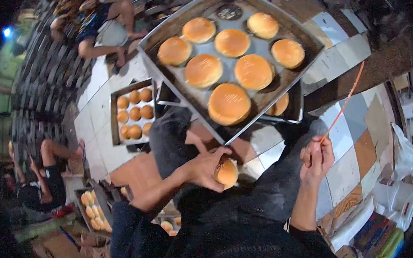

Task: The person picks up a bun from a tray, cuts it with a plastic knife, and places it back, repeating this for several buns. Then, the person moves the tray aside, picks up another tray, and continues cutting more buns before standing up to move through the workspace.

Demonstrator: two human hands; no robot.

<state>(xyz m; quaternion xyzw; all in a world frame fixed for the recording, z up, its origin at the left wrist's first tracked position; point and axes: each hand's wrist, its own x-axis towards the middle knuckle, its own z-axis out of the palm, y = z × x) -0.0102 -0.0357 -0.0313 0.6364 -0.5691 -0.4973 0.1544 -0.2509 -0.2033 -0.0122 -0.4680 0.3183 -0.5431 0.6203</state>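
- Head view: I see the left hand (203, 171) gripping a glazed bun (227, 174) round its side, just beyond the baking tray's (205, 48) nearest corner, likely leaving its top exposed.
- The right hand (317, 162) pinches a thin orange stick (342, 103) near its lower end, seemingly leaving its length free.
- More buns (232, 43) sit shiny side up on the tray, probably sparing their tops.

A bluish-white lamp (6, 32) glares upper left in a dim, grainy, fisheye-curved, black-rimmed view, highlights glinting on glossy buns (232, 43).
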